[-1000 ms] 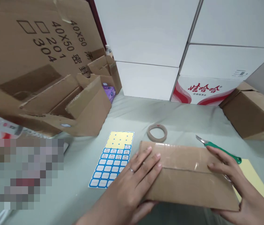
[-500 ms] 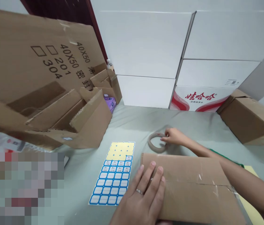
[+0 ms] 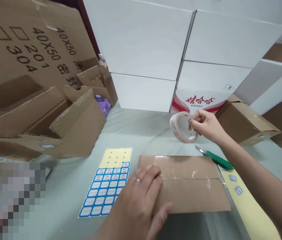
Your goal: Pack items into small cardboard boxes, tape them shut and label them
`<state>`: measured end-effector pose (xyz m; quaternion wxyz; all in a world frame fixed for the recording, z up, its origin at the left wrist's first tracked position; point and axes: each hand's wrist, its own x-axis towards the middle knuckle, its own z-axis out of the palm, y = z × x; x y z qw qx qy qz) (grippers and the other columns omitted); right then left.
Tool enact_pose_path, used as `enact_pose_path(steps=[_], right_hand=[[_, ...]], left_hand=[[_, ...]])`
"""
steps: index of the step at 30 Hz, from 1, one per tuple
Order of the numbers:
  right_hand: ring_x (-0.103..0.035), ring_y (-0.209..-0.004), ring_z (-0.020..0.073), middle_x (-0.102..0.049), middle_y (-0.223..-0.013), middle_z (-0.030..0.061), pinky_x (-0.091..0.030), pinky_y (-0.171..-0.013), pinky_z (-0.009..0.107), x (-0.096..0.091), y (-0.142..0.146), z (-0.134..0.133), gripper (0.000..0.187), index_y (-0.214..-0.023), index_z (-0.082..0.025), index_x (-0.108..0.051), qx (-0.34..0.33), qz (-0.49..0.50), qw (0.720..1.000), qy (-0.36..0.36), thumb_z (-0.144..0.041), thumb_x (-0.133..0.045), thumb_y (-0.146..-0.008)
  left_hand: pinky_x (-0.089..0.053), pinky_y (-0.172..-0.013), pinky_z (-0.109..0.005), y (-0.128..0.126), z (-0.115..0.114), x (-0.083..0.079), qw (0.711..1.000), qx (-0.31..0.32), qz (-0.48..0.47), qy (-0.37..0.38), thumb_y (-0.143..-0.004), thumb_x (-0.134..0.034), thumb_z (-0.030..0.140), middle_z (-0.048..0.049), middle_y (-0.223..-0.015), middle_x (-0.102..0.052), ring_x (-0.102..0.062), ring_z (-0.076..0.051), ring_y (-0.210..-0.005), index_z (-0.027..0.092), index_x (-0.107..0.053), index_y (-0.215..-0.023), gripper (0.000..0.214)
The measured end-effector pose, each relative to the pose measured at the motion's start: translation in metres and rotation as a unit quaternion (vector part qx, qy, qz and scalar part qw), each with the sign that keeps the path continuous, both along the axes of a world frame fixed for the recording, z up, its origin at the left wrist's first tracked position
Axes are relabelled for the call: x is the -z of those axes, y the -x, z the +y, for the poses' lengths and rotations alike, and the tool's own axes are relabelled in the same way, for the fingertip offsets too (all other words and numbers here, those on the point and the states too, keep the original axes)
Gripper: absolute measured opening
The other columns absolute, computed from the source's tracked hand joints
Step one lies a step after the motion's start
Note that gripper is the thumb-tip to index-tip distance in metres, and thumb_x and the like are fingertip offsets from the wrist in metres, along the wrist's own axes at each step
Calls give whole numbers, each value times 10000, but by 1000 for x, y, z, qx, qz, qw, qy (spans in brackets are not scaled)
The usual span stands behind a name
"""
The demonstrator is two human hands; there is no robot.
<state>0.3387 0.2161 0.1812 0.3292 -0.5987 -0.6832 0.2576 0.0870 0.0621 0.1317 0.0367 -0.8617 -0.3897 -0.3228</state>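
A brown cardboard box (image 3: 193,193) with clear tape along its top seam lies in front of me. My left hand (image 3: 141,193), wearing a ring, rests on the box's left end, its fingers slightly bent and the thumb apart and blurred. Beyond the box, my right hand (image 3: 204,125) pinches the right side of a roll of clear tape (image 3: 176,128), held up off the table. A utility knife (image 3: 218,160) with a green handle lies just right of the box, below my right forearm. Left of the box is a sheet of blue-bordered labels (image 3: 106,181), partly covered by my left hand.
White cartons (image 3: 143,91) stand stacked at the back. An open cardboard box (image 3: 81,128) is on the left, before a large printed carton (image 3: 31,53). Another brown box (image 3: 248,120) sits at the right. A yellow backing sheet (image 3: 246,200) with several labels lies under my right arm.
My right hand has lifted the tape roll from the table. My left hand's fingers have bent and drawn back on the box. The view has shifted, and the whole knife now shows.
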Motion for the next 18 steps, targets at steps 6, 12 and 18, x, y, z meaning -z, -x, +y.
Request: enact_pose_path(steps=[6, 12, 18], right_hand=[[-426, -397, 72, -606, -530, -31, -313, -378, 176, -14, 15, -55, 222, -773, -207, -497, -58, 135, 982, 122, -372, -631, -708], [-418, -380, 71, -511, -486, -78, -281, -359, 161, -19, 13, -81, 182, -887, -208, -574, -51, 129, 976, 170, -267, -575, -715], [-401, -359, 84, -457, -431, -77, -273, -356, 187, -28, 14, -98, 246, -960, -173, -649, -53, 51, 974, 212, -218, -583, -728]], left_hand=[[-557, -746, -473, -12, 10, -32, 985, -4, -2, 175, -930, -400, 180, -115, -932, -627, -603, -270, -882, 147, -585, -874, 196], [-543, -789, -494, -21, 17, -28, 979, -46, -50, 190, -931, -420, 195, -107, -946, -618, -587, -263, -886, 139, -543, -1034, 170], [-547, -858, -486, -35, 13, -15, 993, -61, -79, 59, -893, -531, 216, -175, -1326, -455, -551, -305, -1115, 224, -222, -1478, 662]])
